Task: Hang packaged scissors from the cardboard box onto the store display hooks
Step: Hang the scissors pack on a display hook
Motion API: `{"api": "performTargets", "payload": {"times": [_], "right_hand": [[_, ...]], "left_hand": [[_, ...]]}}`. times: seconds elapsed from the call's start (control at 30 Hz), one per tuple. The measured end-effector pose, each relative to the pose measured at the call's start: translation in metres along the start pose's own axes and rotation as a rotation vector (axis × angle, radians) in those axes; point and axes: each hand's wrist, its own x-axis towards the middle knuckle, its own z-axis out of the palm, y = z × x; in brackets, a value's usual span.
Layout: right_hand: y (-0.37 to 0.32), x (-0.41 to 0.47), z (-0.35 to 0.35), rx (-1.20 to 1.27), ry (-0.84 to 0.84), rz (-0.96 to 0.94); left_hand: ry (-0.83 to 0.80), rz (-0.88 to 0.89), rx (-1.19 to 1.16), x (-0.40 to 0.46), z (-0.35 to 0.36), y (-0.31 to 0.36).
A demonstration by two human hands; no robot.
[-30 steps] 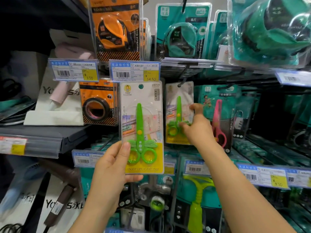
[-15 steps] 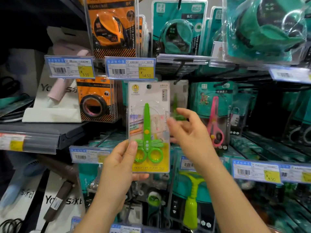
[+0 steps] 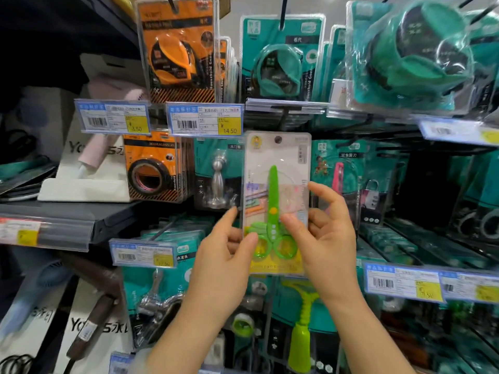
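Head view: right hand [image 3: 328, 238] newly beside left hand [image 3: 226, 255], both grips grasping scissors pack [image 3: 276, 201].

Bare forearms, left hand [image 3: 224, 261], right hand [image 3: 328, 238]; no sleeves

Left hand [image 3: 226, 255], right hand [image 3: 328, 238] raised, pinching.

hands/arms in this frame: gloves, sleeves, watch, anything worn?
Nothing worn that shows. The left hand and right hand are bare, without gloves, rings or wristbands. Both forearms are uncovered down to the bottom edge of the head view, so no sleeve is visible. No markings or tattoos visible.
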Motion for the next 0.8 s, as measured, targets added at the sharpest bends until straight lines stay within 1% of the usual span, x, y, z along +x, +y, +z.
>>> {"api": "performTargets", "payload": {"times": [0.07,0.17,0.27,0.4,0.6,0.8], "right_hand": [[-0.001,0.005,-0.001,-0.02,-0.001,-0.015],[0.0,0.014,-0.002,-0.026,0.002,-0.016],[0.002,0.021,-0.004,-0.012,0.006,-0.017],[0.003,0.027,-0.005,-0.003,-0.014,-0.01],[0.006,0.028,-0.006,-0.071,-0.027,-0.04],[0.01,0.031,-0.007,-0.102,-0.028,-0.012]], "left_hand": [[0.035,0.034,0.049,0.003,0.001,-0.002],[0.019,0.092,0.093,0.009,0.003,0.001],[-0.002,0.115,0.102,0.018,0.004,0.004],[0.012,0.111,0.11,0.025,0.007,0.002],[0.032,0.091,0.077,0.025,0.01,-0.002],[0.019,0.073,0.091,0.027,0.01,-0.004]]}}
